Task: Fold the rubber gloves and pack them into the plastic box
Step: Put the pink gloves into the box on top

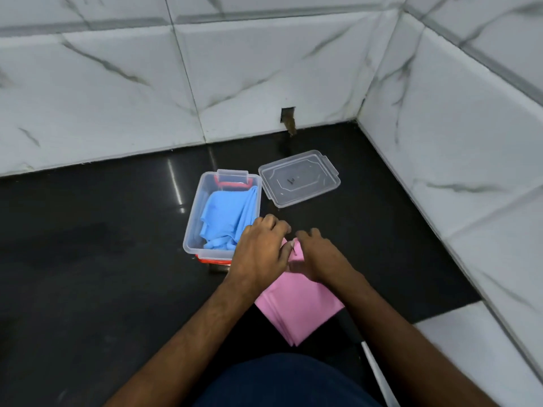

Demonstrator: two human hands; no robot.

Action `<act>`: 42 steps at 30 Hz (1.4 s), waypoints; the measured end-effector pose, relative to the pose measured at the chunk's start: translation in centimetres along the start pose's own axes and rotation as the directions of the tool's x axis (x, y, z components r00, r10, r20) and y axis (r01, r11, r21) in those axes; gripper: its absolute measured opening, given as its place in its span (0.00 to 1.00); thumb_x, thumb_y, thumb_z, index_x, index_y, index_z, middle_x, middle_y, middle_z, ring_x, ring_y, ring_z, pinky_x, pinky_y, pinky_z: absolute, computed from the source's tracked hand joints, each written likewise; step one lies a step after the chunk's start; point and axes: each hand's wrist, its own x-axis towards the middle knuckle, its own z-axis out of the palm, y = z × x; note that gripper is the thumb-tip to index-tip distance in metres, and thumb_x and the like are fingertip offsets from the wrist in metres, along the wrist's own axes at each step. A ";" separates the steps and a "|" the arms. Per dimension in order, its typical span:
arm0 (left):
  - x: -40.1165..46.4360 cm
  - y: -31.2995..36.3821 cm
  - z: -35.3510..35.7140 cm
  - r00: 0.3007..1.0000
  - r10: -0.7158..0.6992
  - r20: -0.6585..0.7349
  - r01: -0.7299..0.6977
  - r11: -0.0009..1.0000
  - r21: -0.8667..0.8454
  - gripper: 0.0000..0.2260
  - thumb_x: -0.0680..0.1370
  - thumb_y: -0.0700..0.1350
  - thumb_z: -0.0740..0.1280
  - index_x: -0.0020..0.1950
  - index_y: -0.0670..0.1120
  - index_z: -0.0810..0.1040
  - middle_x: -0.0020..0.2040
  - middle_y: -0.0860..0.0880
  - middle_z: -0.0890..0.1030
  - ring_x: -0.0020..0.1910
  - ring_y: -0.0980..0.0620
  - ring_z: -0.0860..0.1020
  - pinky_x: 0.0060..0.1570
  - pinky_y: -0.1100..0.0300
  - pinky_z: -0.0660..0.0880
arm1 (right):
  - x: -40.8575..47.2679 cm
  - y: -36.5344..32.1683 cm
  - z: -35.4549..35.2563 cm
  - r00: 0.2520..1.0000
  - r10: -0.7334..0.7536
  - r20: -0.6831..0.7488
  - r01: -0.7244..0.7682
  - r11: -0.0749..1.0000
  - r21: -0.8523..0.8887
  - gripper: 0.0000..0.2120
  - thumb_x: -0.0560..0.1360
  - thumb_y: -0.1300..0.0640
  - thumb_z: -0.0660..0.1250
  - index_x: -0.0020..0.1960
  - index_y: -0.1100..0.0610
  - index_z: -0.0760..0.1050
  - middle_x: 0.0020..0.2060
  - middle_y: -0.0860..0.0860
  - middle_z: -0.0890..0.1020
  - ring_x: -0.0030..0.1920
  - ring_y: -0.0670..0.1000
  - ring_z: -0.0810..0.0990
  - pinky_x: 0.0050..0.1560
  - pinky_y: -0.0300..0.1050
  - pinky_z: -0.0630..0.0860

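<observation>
Pressing down on the pink rubber gloves point(296, 306), your left hand point(260, 254) and right hand point(318, 259) sit close together over their far end, fingers curled and pinching the pink material where it bunches up between them. The near part of the pink gloves lies flat on the black tabletop point(88, 259), stacked in thin layers with edges showing at the near corner. Just left of your hands stands the clear plastic box point(192, 224) (red clips at both short ends), open, with blue rubber gloves point(226, 218) lying crumpled inside it. Your left hand partly overlaps the box's near right corner. The clear lid point(299, 179) rests flat on the tabletop just beyond the box, to its right, near the white marble-patterned wall tiles point(264, 69).
</observation>
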 end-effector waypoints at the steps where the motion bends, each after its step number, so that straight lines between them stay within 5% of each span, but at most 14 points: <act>1: -0.1 0.1 0.4 1.000 -0.005 0.010 0.005 1.000 -0.004 0.12 0.80 0.50 0.67 0.62 0.48 0.80 0.59 0.47 0.80 0.57 0.48 0.77 0.59 0.51 0.75 | -0.1 0.1 0.5 1.000 0.014 0.003 -0.014 1.000 0.002 0.40 0.71 0.42 0.76 0.75 0.56 0.64 0.70 0.60 0.70 0.64 0.62 0.78 0.62 0.54 0.78; 4: -0.5 0.4 1.0 1.000 -0.015 0.013 0.015 1.000 -0.018 0.13 0.81 0.50 0.68 0.64 0.48 0.80 0.62 0.47 0.80 0.59 0.49 0.78 0.61 0.53 0.76 | 0.0 0.2 1.2 0.999 0.033 0.032 -0.036 0.995 0.094 0.43 0.69 0.45 0.79 0.75 0.57 0.62 0.68 0.60 0.73 0.61 0.61 0.79 0.59 0.52 0.78; 7: -0.9 0.5 1.1 1.000 -0.009 0.024 0.011 0.995 -0.100 0.14 0.81 0.49 0.68 0.65 0.47 0.79 0.63 0.47 0.79 0.60 0.49 0.78 0.62 0.52 0.77 | -0.5 0.3 0.4 0.996 -0.023 0.084 0.004 0.975 0.224 0.32 0.69 0.49 0.79 0.68 0.57 0.70 0.58 0.55 0.81 0.54 0.56 0.81 0.54 0.51 0.80; 10: -1.3 0.2 0.7 1.000 0.010 0.010 -0.007 0.966 -0.260 0.18 0.82 0.53 0.68 0.68 0.46 0.76 0.65 0.48 0.77 0.63 0.51 0.76 0.63 0.53 0.76 | -1.7 0.0 -2.6 0.982 -0.137 0.132 0.115 0.980 0.160 0.20 0.70 0.49 0.77 0.58 0.54 0.77 0.50 0.51 0.83 0.49 0.54 0.82 0.51 0.50 0.81; 13: -1.8 0.3 0.0 1.000 -0.022 0.002 0.021 0.873 -0.487 0.27 0.80 0.64 0.64 0.73 0.49 0.72 0.68 0.52 0.75 0.67 0.56 0.74 0.67 0.57 0.74 | -3.2 -0.4 -7.0 0.971 -0.188 0.150 0.170 0.977 0.128 0.19 0.68 0.47 0.77 0.57 0.45 0.76 0.48 0.44 0.82 0.48 0.50 0.82 0.46 0.46 0.79; 16: -1.6 0.8 -0.8 0.986 -0.153 -0.069 0.047 0.643 -0.765 0.35 0.77 0.74 0.57 0.76 0.53 0.66 0.70 0.54 0.74 0.70 0.59 0.73 0.68 0.62 0.70 | -4.8 -1.0 -11.5 0.976 -0.218 0.008 0.217 0.975 0.046 0.24 0.68 0.45 0.78 0.61 0.40 0.75 0.48 0.40 0.79 0.49 0.47 0.80 0.44 0.43 0.74; 20: -0.7 0.6 -2.2 0.952 -0.307 0.006 0.097 0.284 -0.954 0.47 0.68 0.77 0.67 0.80 0.55 0.58 0.70 0.59 0.77 0.71 0.56 0.75 0.72 0.53 0.73 | -5.7 -2.5 -15.8 0.940 -0.260 -0.223 0.297 0.942 0.154 0.27 0.70 0.44 0.77 0.66 0.40 0.74 0.54 0.41 0.80 0.53 0.47 0.79 0.53 0.47 0.77; 26: 0.3 -0.7 -5.1 0.951 -0.304 0.065 0.054 -0.045 -0.998 0.40 0.64 0.60 0.83 0.71 0.49 0.75 0.65 0.47 0.84 0.66 0.48 0.82 0.58 0.55 0.82 | -3.5 -5.5 -16.5 0.869 -0.233 -0.437 0.478 0.627 0.615 0.24 0.68 0.46 0.80 0.61 0.47 0.79 0.53 0.46 0.86 0.53 0.50 0.85 0.53 0.52 0.82; 31: 0.5 -4.7 -7.4 0.883 -0.467 0.034 0.118 0.152 -0.981 0.23 0.74 0.48 0.78 0.68 0.53 0.78 0.61 0.49 0.86 0.60 0.46 0.85 0.53 0.46 0.84 | 1.2 -7.5 -12.0 0.919 -0.114 -0.377 0.388 0.435 0.813 0.20 0.72 0.57 0.78 0.62 0.56 0.77 0.54 0.53 0.85 0.55 0.56 0.85 0.54 0.60 0.83; 35: -0.7 -8.6 -7.5 0.831 -0.555 0.038 0.262 0.329 -0.907 0.18 0.76 0.47 0.77 0.63 0.53 0.76 0.57 0.49 0.85 0.57 0.46 0.85 0.50 0.48 0.85 | 4.1 -9.1 -7.8 0.926 -0.161 -0.342 0.370 0.573 0.732 0.19 0.73 0.51 0.77 0.60 0.50 0.75 0.52 0.46 0.84 0.54 0.50 0.83 0.55 0.60 0.81; 39: -1.3 -10.7 -6.3 0.822 -0.569 0.020 0.419 0.582 -0.697 0.16 0.78 0.49 0.75 0.62 0.50 0.74 0.54 0.52 0.82 0.53 0.51 0.83 0.47 0.53 0.83 | 6.7 -9.8 -5.2 0.921 -0.140 -0.363 0.314 0.817 0.483 0.22 0.74 0.49 0.75 0.64 0.48 0.72 0.53 0.45 0.82 0.52 0.49 0.81 0.49 0.49 0.79; 42: -1.2 -11.1 -5.9 0.840 -0.541 -0.040 0.421 0.697 -0.580 0.18 0.78 0.51 0.73 0.65 0.55 0.70 0.53 0.59 0.80 0.50 0.60 0.81 0.39 0.66 0.77 | 7.9 -9.7 -4.4 0.903 -0.135 -0.408 0.317 0.851 0.419 0.21 0.74 0.49 0.74 0.63 0.49 0.71 0.51 0.43 0.79 0.51 0.48 0.78 0.45 0.42 0.70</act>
